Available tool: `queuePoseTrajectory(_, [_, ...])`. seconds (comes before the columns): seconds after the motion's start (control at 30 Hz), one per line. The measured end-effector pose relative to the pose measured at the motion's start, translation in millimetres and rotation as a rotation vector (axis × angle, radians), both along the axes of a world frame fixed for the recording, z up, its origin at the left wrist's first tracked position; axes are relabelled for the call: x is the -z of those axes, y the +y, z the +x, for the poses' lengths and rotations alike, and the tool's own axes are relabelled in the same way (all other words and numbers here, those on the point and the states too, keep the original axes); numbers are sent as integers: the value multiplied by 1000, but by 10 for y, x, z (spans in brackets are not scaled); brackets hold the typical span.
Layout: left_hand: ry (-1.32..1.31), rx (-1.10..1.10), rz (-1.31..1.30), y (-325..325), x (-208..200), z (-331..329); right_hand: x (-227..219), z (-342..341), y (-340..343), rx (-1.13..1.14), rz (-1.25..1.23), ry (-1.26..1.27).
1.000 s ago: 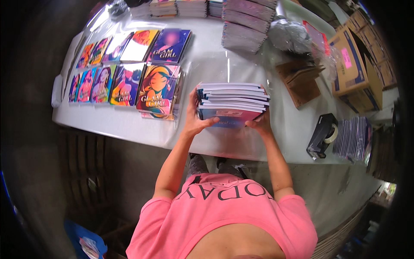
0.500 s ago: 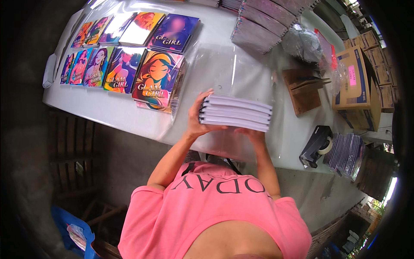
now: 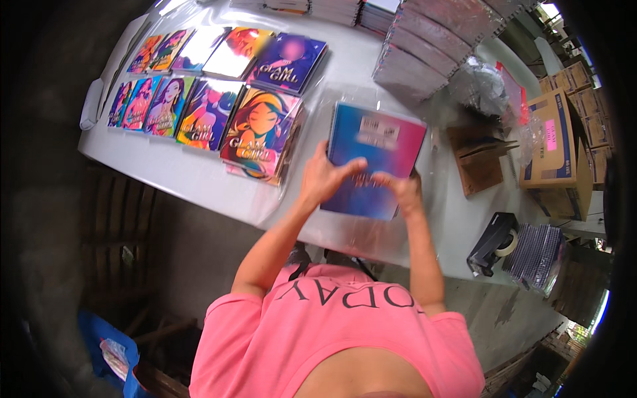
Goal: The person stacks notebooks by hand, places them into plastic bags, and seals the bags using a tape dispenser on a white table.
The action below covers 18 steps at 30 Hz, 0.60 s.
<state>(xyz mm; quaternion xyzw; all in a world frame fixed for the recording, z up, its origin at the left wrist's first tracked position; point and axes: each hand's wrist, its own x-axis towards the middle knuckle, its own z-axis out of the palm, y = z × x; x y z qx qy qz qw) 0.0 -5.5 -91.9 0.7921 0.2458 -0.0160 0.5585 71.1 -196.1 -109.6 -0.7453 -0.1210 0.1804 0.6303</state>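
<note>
A stack of spiral notebooks [image 3: 391, 167], its top one showing a blue-to-pink cover with a white label, is between my hands over the table. My left hand [image 3: 325, 176] grips its left edge, the thumb lying across the cover. At the lower right edge my right hand [image 3: 405, 192] holds on, its thumb also on the cover and its fingers mostly hidden. To the left are rows of notebooks with bright illustrated covers; the nearest pile [image 3: 260, 129] has an orange-haired figure on top.
Stacked spiral-bound books [image 3: 424, 50] in clear plastic stand at the back, beside crumpled plastic wrap [image 3: 479, 86]. On the right are a brown cardboard piece [image 3: 474, 159], an open carton [image 3: 554, 149], a black tape dispenser [image 3: 491, 245] and a wrapped notebook stack [image 3: 536, 255]. The white table [image 3: 166, 169] ends near my body.
The stack has tipped from showing its white page edges to showing its blue-pink cover. Both thumbs now rest on top. The view has shifted slightly.
</note>
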Motion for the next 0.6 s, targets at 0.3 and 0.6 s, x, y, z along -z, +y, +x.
queuePoseTrajectory(0.3, [22,-65,1095,345,1018,-398,325,328,-31,21,-57,576])
queuePoseTrajectory(0.6, [-117,108,1161,418,1120,-445,362,289,-20,9,-75,525])
